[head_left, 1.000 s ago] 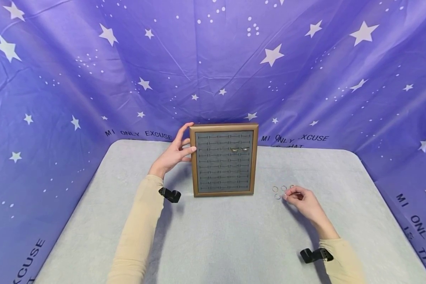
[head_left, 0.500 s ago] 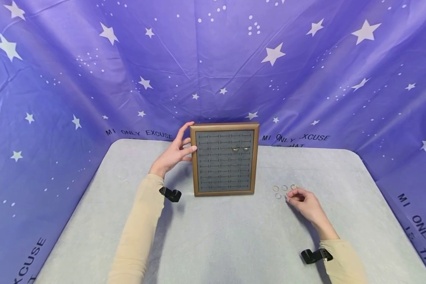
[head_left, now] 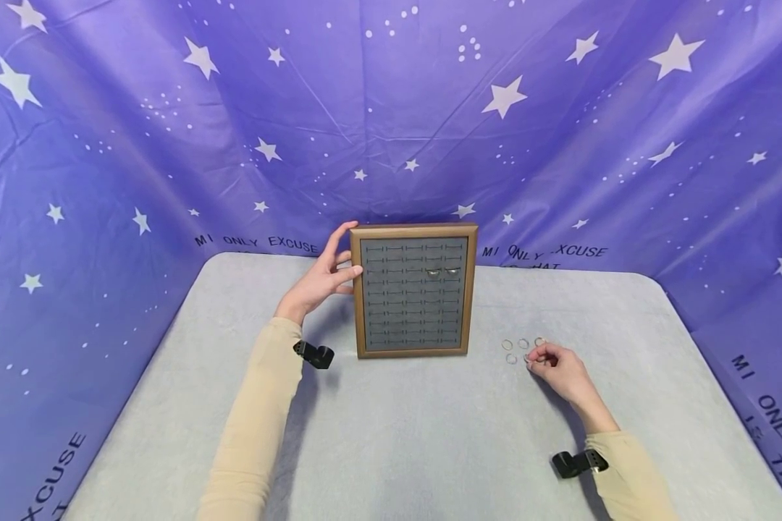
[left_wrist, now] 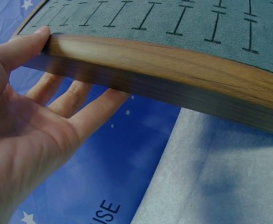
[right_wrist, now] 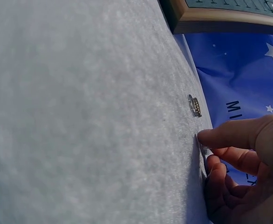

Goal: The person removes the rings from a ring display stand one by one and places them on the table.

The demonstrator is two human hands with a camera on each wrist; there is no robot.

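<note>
A wood-framed ring display board (head_left: 411, 233) with a grey slotted panel stands upright on the table. My left hand (head_left: 318, 286) grips its left edge; the left wrist view shows the thumb (left_wrist: 27, 45) on the front and fingers behind the frame (left_wrist: 164, 63). Two rings (head_left: 433, 273) sit in slots at the upper right of the panel. To the right, my right hand (head_left: 562, 370) pinches a small ring (head_left: 526, 357) at the tabletop, mostly hidden by the fingertips. Several other rings lie close by, and one ring (right_wrist: 195, 106) shows beside the thumb in the right wrist view.
The pale grey table (head_left: 397, 434) ends at the back against a purple star-printed cloth (head_left: 365, 108), which also hangs at both sides. Black cameras are strapped to the left wrist (head_left: 314, 354) and the right wrist (head_left: 578, 463).
My right fingers have shifted very slightly right among the rings, uncovering more of the ring at the back right. The left hand and the display board hold still.
</note>
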